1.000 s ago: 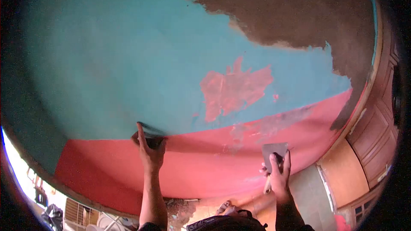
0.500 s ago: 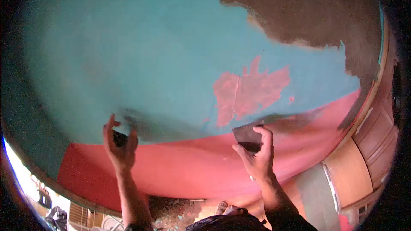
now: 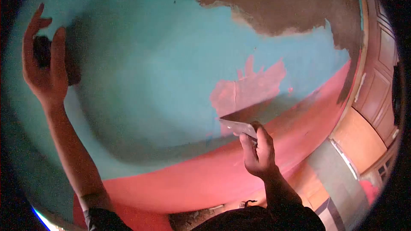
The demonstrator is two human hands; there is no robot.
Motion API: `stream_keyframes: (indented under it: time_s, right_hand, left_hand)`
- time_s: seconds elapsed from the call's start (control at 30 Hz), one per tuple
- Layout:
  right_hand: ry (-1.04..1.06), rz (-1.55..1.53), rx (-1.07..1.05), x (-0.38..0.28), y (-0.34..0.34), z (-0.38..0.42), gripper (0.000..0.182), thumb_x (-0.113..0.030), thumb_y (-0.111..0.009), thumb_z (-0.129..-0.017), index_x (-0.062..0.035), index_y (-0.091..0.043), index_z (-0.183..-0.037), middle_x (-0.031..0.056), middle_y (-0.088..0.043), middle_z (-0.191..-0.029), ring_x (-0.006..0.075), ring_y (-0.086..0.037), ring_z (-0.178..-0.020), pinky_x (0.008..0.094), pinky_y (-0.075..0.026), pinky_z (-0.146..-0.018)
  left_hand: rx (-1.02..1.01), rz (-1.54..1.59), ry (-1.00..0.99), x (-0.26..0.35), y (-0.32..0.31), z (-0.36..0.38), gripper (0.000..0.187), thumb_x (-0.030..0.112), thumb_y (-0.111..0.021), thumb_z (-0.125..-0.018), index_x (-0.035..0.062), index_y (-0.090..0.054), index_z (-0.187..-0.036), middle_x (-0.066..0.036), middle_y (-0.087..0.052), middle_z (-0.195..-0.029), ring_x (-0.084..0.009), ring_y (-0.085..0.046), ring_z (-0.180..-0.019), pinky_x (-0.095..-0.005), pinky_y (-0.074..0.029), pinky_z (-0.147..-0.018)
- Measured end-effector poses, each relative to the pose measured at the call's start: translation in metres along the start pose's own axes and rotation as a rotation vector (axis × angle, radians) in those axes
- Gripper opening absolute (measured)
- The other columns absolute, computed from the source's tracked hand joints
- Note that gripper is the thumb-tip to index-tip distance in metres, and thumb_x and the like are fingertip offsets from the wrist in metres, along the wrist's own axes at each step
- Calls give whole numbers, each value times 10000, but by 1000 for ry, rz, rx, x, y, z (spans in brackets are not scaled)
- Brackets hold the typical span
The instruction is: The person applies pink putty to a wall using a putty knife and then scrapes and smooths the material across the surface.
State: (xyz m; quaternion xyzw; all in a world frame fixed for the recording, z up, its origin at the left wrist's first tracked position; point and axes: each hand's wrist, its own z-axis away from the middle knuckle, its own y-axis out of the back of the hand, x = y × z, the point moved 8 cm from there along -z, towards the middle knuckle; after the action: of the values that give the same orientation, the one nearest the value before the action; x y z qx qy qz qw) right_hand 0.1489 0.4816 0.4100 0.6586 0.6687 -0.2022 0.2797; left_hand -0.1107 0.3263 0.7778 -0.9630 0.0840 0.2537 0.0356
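Observation:
My right hand (image 3: 260, 152) grips a flat scraper with a thin metal blade (image 3: 237, 127). The blade's far corner is at the lower edge of a bare pinkish patch (image 3: 248, 86) on the turquoise wall (image 3: 171, 60), and a dark shadow spreads to its right. High at the far left, my left hand (image 3: 46, 62) is raised near the wall, its fingers and thumb curved round a small dark object (image 3: 42, 51) too dim to name. Below the turquoise runs a red-pink painted band (image 3: 192, 184).
A rough brown unpainted area (image 3: 295, 2) covers the wall's upper right. Along the right side stand a wooden door (image 3: 374, 90) and an orange-brown panel (image 3: 361, 139). Rubble (image 3: 188, 220) lies on the floor at the bottom.
My left hand has moved up and far to the left with the dark object. The scraper in my right hand has turned, its blade now seen more edge-on. The view has shifted and tilted.

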Motion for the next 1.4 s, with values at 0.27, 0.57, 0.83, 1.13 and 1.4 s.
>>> stream_keyframes:
  time_s: [0.27,0.57,0.83,1.13,1.4]
  right_hand:
    - [48,-20,404,17,-19,-5,745,-154,-844,-885,24,-371,-1431,282,-640,-1243,327,-713,-1083,417,-589,-909]
    - [61,-29,483,-2,4,-28,570,-149,-841,-902,45,-504,-1319,209,-695,-1192,234,-715,-1030,375,-586,-862]
    - [17,-93,628,4,5,-51,463,-192,-857,-895,21,-532,-1147,130,-747,-990,181,-724,-868,339,-583,-761]
    - [218,124,663,-21,0,-48,762,-71,-767,-941,22,-305,-1540,150,-561,-1294,203,-626,-1099,338,-553,-922]
    - [155,-39,606,-3,-13,-47,813,-142,-850,-892,4,-376,-1537,164,-563,-1318,252,-596,-1174,395,-521,-989]
  left_hand:
    - [-30,216,-134,28,-38,-33,416,44,-705,-966,64,-683,-1381,-31,-712,-1178,-49,-531,-754,-228,-446,-677]
    - [9,461,87,-5,-63,-18,383,106,-643,-1037,-16,-632,-1401,-113,-685,-1341,-180,-645,-1186,-312,-491,-1056]
    - [186,282,-183,7,-43,-18,360,126,-652,-1019,-15,-664,-1351,-128,-714,-1265,-184,-649,-1043,-307,-505,-911]
    - [217,385,-162,35,-37,10,314,158,-688,-971,-36,-729,-1214,-127,-762,-1099,-144,-659,-815,-286,-520,-698]
    - [-460,461,-433,182,-127,86,433,137,-813,-749,102,-765,-1177,-97,-722,-1066,-296,-701,-876,-429,-591,-762]
